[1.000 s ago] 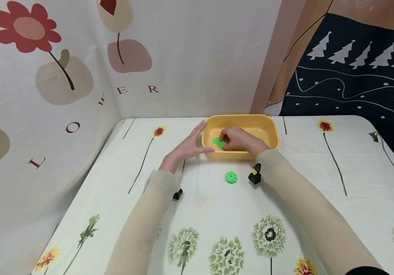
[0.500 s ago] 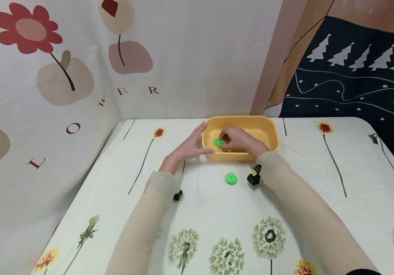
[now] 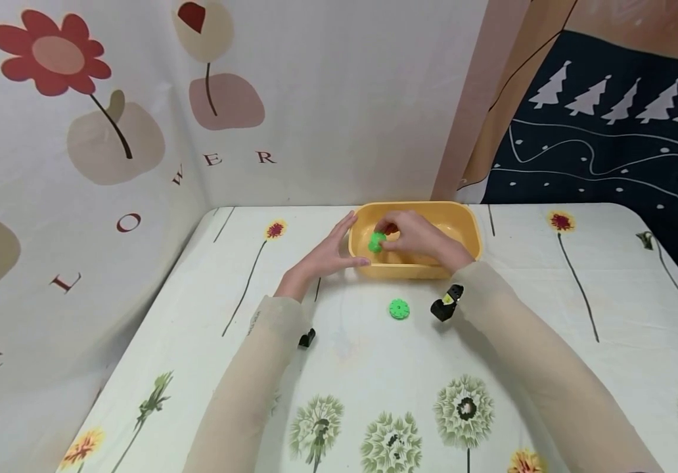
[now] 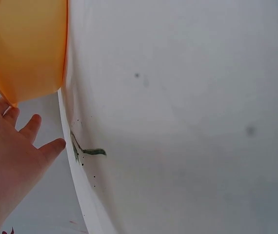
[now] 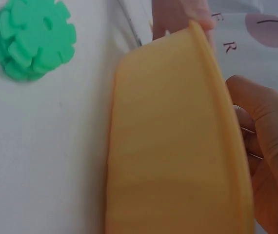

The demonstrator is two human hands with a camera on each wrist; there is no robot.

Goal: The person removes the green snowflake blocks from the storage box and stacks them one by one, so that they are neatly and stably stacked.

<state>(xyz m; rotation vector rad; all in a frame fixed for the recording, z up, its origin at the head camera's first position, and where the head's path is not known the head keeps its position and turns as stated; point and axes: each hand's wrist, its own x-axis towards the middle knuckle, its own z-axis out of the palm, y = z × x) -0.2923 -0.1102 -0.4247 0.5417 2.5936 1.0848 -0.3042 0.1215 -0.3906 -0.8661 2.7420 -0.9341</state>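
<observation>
A yellow-orange plastic tub point(image 3: 416, 271) stands near the table's back edge. My left hand point(image 3: 328, 255) rests against its left end, fingers spread and thumb along the front rim; in the left wrist view, the left hand point(image 4: 19, 158) has its fingertips at the tub's rim. My right hand point(image 3: 414, 234) reaches inside the tub, pinching green notched plastic discs point(image 3: 376, 242) at its left part. The tub wall point(image 5: 173, 136) hides those discs in the right wrist view. In front of the tub lies a small stack of green notched discs point(image 5: 34, 39) on the cloth.
A white tablecloth point(image 3: 345, 368) printed with flowers covers the table. Behind it hangs a pale curtain point(image 3: 339, 98) with flowers and letters. A dark cloth point(image 3: 611, 157) with white trees hangs at the right. Black wrist cameras are strapped under both sleeves.
My right hand has lifted and moved slightly right inside the tub, and the green discs in its fingers have tilted upward. The left hand stays at the tub's left end.
</observation>
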